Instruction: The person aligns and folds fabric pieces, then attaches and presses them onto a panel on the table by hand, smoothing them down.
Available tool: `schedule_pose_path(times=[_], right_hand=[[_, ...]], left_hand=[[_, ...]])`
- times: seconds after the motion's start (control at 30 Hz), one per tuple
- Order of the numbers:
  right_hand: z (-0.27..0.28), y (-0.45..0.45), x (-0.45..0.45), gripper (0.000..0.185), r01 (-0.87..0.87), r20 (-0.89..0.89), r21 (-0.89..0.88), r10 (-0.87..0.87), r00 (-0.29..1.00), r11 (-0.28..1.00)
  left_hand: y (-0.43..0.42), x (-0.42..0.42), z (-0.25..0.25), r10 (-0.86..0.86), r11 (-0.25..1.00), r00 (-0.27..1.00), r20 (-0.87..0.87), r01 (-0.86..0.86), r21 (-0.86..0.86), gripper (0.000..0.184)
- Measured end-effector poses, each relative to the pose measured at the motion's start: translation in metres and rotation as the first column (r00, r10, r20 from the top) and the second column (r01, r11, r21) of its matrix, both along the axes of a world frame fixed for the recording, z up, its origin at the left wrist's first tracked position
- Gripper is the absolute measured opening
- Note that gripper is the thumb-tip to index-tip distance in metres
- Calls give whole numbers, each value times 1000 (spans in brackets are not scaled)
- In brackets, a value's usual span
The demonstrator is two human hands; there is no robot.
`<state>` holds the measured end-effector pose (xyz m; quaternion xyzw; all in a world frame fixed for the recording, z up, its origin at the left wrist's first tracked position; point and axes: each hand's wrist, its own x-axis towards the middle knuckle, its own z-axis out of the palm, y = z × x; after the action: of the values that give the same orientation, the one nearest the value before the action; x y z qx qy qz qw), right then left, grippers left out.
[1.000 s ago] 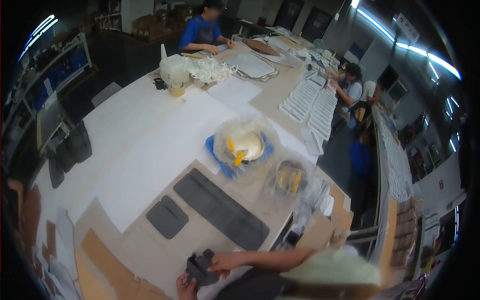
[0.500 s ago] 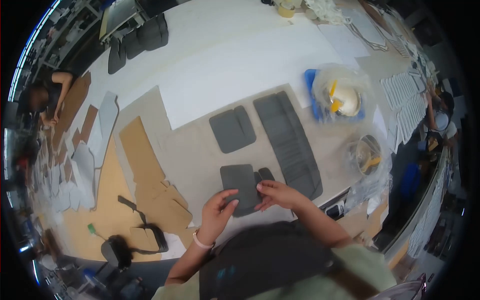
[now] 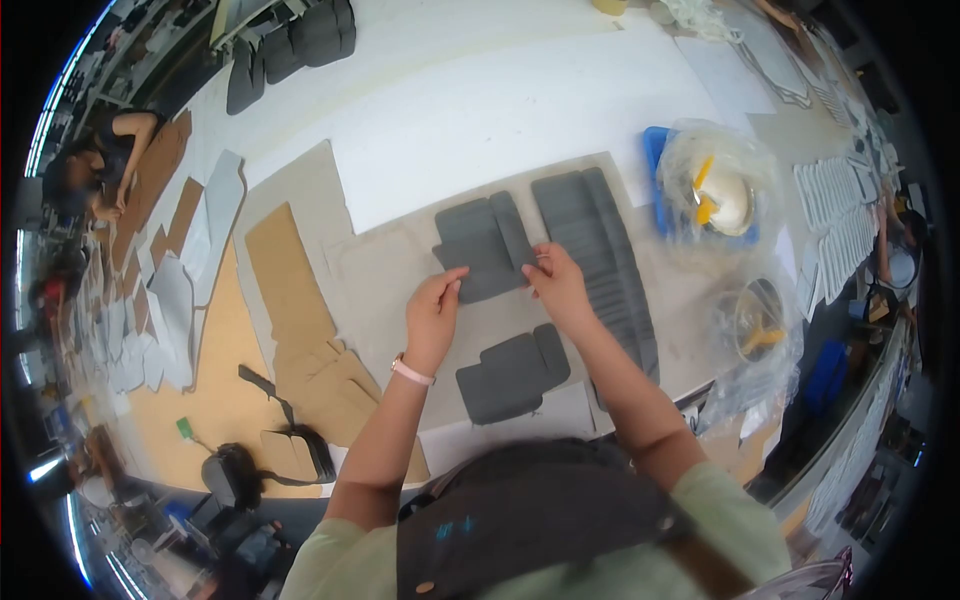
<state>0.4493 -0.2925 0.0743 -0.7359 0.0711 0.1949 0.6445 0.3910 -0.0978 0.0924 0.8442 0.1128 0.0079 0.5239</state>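
My left hand (image 3: 433,318) pinches the near left corner of a flat dark grey panel (image 3: 478,266). At the panel's right side, my right hand (image 3: 562,290) has its thumb and fingers closed on the edge. The panel lies over or just above similar dark grey pieces (image 3: 463,219); whether it touches them I cannot tell. Closer to my body lies a second group of overlapping dark grey pieces (image 3: 512,377). A long stack of dark grey strips (image 3: 590,235) lies to the right of my right hand.
A blue tray (image 3: 655,170) with a plastic-covered bowl of pale paste (image 3: 728,200) stands at right. Nearer is another plastic-lined container (image 3: 757,318) with a yellow tool. Brown cardboard pieces (image 3: 290,270) and a black bag (image 3: 232,477) lie left. People work at both sides.
Both hands have moved away from my body, from the nearer grey pieces to the farther group, with a panel between them. The nearer pieces now lie overlapped and released. The view has shifted slightly.
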Motion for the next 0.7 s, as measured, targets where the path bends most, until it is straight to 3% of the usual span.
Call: schedule_pose_path(times=[0.13,0.27,0.37,0.7], right_hand=[[-31,3,6,28,5,41,-181,2,999,983],[-50,5,-2,28,37,131,-339,9,991,940],[-68,3,-8,25,99,339,-466,74,938,879],[-61,5,-12,19,114,374,-502,96,923,858]], left_hand=[[1,13,-51,89,993,994,-62,-93,-68,20],[1,9,-75,86,996,993,-84,-89,-30,21],[-1,8,-70,63,998,996,-59,-62,14,22],[2,5,-68,11,995,1000,2,-11,99,22]])
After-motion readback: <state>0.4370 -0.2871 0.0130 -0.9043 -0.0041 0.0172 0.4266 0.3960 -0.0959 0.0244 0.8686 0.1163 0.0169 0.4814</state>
